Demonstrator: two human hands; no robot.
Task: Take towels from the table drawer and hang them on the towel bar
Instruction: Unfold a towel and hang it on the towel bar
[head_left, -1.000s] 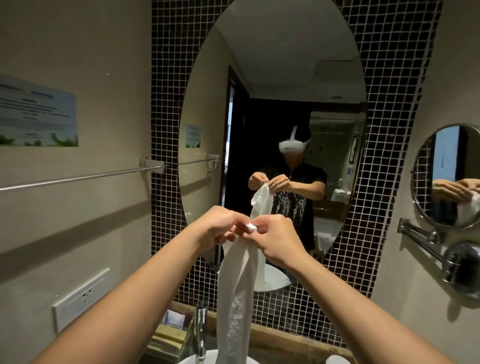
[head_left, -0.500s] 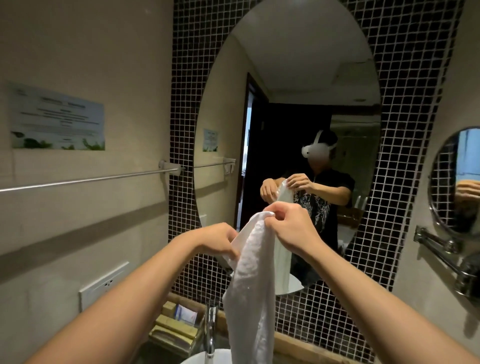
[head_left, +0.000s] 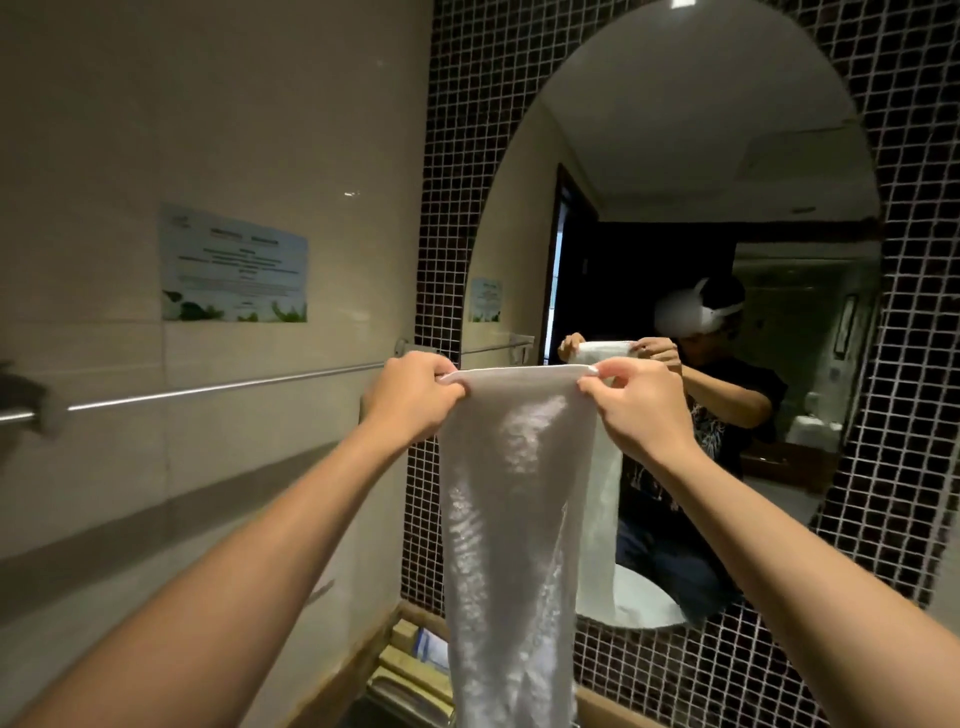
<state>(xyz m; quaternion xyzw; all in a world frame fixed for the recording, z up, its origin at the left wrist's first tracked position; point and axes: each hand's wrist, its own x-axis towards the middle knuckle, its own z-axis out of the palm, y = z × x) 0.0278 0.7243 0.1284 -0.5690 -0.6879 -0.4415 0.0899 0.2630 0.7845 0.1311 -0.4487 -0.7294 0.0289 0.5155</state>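
A white towel (head_left: 511, 519) hangs straight down in front of me, its top edge stretched flat between both hands at chest height. My left hand (head_left: 410, 397) pinches the towel's left top corner and my right hand (head_left: 636, 402) pinches the right top corner. The chrome towel bar (head_left: 218, 388) runs along the beige wall on the left, at about the height of my hands, and its right bracket sits just behind my left hand. The bar carries nothing. The drawer is out of view.
A large oval mirror (head_left: 675, 182) on the dark mosaic wall ahead reflects a person holding the towel. A printed notice (head_left: 234, 265) hangs above the bar. Small packets in a tray (head_left: 410, 660) lie on the counter below, partly hidden by the towel.
My hands have moved apart and upward, spreading the bunched towel's top edge flat between them. The view has swung left, toward the wall with the bar.
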